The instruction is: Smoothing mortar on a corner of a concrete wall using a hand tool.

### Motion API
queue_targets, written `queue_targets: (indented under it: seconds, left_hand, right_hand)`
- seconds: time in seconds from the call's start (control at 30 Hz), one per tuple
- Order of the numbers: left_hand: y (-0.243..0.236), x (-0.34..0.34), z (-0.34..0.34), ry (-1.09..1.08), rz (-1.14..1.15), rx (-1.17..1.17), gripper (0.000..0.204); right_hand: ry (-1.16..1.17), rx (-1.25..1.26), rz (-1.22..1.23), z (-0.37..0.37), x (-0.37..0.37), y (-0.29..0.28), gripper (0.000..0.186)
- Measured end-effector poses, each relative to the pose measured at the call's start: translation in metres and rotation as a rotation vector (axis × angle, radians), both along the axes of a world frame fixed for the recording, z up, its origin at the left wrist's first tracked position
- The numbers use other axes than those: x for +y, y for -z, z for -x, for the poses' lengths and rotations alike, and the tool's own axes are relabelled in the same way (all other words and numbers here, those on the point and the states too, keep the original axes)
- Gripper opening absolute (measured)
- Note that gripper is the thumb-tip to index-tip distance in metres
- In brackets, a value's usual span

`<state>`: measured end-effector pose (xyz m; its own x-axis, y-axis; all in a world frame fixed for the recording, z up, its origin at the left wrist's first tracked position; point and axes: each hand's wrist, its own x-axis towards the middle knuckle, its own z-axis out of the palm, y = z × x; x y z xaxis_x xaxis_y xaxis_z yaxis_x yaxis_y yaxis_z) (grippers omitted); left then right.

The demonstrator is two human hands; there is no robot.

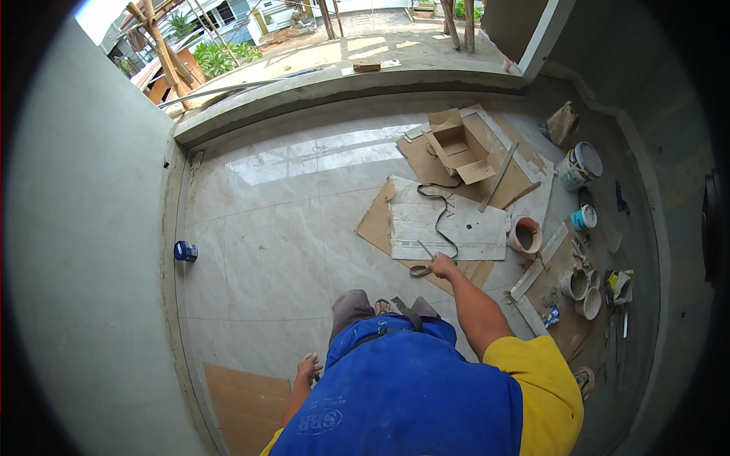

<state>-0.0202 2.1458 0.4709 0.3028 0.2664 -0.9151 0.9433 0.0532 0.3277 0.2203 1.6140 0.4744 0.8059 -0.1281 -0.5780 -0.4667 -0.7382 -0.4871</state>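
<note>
Right hand grips thin grey stick at white rectangular sheet's near edge; left hand half-curled, can't tell contents. Winding black strap crosses sheet; open brown cardboard box beyond.

head | worn fisheye above torso | looks down and forward | hands nearer than tiled floor

Basically all daylight pouring in up top, so the pale sunlit ground outside is nearly blown out and the glossy grey marbled floor tiles catch big white glare. The smooth grey plaster wall at right is way dimmer, and the fisheye bends everything toward a black rim.
</note>
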Motion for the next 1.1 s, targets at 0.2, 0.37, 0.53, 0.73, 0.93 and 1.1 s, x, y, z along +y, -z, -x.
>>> queue_targets:
  seconds: [0.2,0.37,0.53,0.73,0.93,1.1]
  left_hand:
    - [0.038,0.054,-0.109,1.001,-0.088,-0.19,0.05]
    - [0.044,0.105,-0.317,0.437,0.064,0.083,0.052]
    - [-0.045,0.029,-0.603,0.52,-0.139,-0.036,0.058]
    - [-0.102,-0.093,-0.889,0.704,-0.129,-0.512,0.056]
    - [-0.068,-0.185,-1.003,0.811,-0.014,-0.398,0.055]
    - [-0.033,-0.199,-1.031,0.876,-0.007,0.056,0.061]
  right_hand:
    - [0.062,-0.29,-0.121,-0.217,0.052,-0.066,0.034]
    - [0.058,-0.095,-0.087,-0.257,0.038,-0.009,0.037]
    - [-0.193,0.333,0.232,-0.205,-0.033,0.103,0.029]
    - [0.903,0.597,-0.23,-0.211,-0.033,0.036,0.025]
    - [0.926,0.634,-0.315,-0.355,-0.062,0.019,0.026]
    - [0.364,0.143,-0.132,-0.56,-0.156,0.036,0.033]
